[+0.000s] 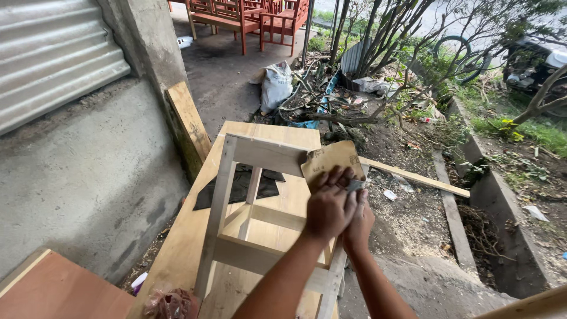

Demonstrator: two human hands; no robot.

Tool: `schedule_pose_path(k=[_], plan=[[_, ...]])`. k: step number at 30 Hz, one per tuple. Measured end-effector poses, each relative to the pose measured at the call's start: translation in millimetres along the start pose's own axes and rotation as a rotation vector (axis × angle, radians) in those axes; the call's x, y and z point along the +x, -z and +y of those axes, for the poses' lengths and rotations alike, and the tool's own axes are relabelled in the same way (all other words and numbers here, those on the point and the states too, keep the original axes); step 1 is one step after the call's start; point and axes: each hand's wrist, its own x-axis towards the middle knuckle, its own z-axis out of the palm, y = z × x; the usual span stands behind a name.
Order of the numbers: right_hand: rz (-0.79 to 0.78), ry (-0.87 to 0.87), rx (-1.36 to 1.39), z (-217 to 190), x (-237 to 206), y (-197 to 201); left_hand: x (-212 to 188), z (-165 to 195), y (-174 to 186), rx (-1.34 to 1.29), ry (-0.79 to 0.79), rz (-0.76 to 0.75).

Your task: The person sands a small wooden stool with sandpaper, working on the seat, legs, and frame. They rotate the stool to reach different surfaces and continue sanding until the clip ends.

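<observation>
Both hands are pressing a sandpaper (331, 160) sheet onto the far right post of a bare wood frame (254, 236) lying on the plywood worktop (177, 254), near its right edge. Left hand (328, 207) is lying on top, fingers curled down on the sheet; right hand (359, 221) is tucked under it, closed round the post as far as can be told. Black sheet (236, 186) is lying under the frame. Judging it: keeping the paper flat, stroking along the grain with even pressure, and steadying the frame should be working best.
</observation>
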Motion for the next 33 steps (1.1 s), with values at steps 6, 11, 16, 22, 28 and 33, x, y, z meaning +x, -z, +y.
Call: schedule_pose_path(k=[6, 11, 16, 22, 28, 33], plan=[[0.047, -0.065, 0.032, -4, -7, -3, 25, -78, 65, 0.152, 0.646, -0.163], [0.055, -0.096, 0.02, -12, -5, -4, 15, -53, 36, 0.25, 0.252, 0.213], [0.051, -0.1, 0.028, -10, -10, -2, -2, -45, 40, 0.146, 0.041, -0.071], [0.054, -0.057, -0.013, -1, -17, 0, 14, -62, 68, 0.595, 0.161, 0.311], [-0.011, 0.016, 0.09, 8, -16, 9, -14, 3, 36, -0.011, -0.077, -0.013], [0.076, -0.12, 0.017, 9, -25, 8, -5, -46, 77, 0.128, 0.504, -0.074]])
